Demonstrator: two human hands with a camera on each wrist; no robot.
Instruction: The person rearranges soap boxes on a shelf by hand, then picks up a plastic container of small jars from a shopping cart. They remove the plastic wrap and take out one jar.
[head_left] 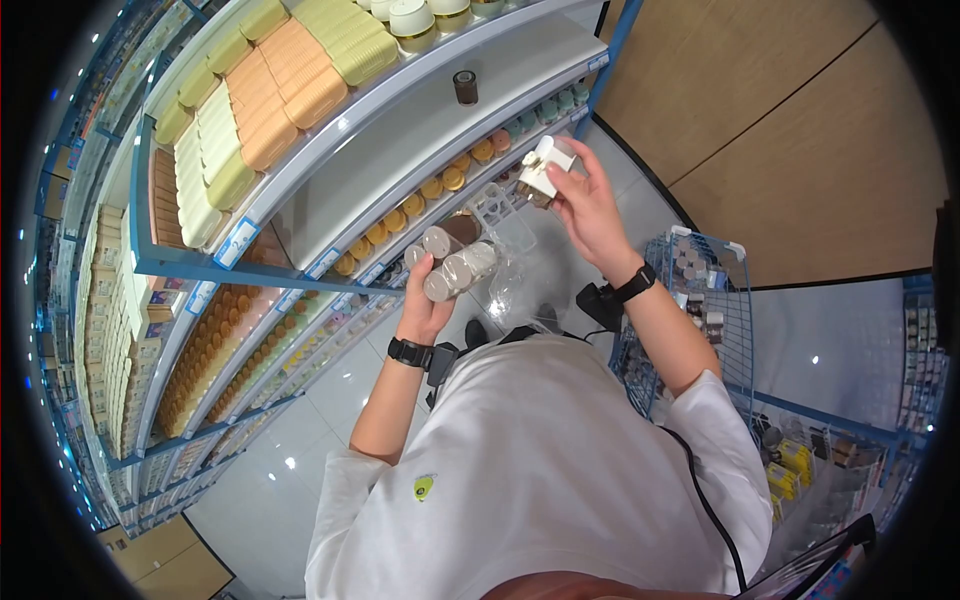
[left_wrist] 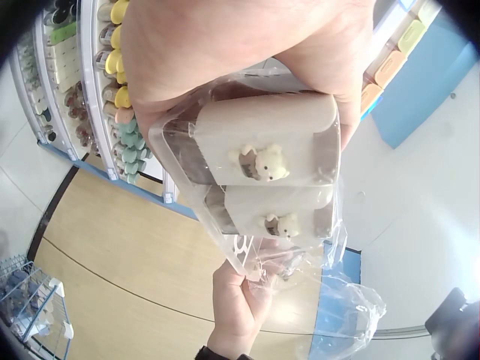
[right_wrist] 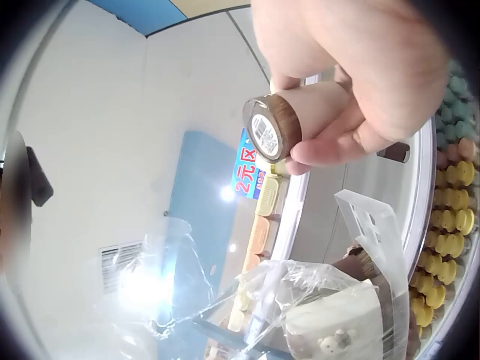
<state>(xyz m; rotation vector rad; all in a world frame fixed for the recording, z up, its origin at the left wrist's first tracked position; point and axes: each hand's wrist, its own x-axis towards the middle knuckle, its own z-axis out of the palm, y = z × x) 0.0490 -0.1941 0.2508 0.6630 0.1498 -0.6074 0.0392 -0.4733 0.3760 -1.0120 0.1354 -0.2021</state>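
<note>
My left hand (head_left: 428, 308) grips a clear plastic pack (left_wrist: 174, 154) of several brown-and-cream containers (head_left: 466, 266). Small white bear figures (left_wrist: 271, 163) decorate their pale fronts. Loose clear wrap (left_wrist: 351, 304) trails from the pack's end, beside a clear plastic insert with cutouts (right_wrist: 371, 217). Higher and to the right, my right hand (head_left: 597, 218) holds one single container of the same look (head_left: 548, 168), tilted, between thumb and fingers. Its brown base carries a round barcode sticker (right_wrist: 264, 136). A lone dark brown jar (head_left: 465, 88) stands on the grey shelf ahead.
Stacked orange boxes (head_left: 265, 95) and yellow ones fill the shelf above. Rows of yellow-lidded items (head_left: 412, 205) line the shelf below. A blue wire cart (head_left: 740, 340) with goods stands at my right, before a wooden panel (head_left: 790, 130).
</note>
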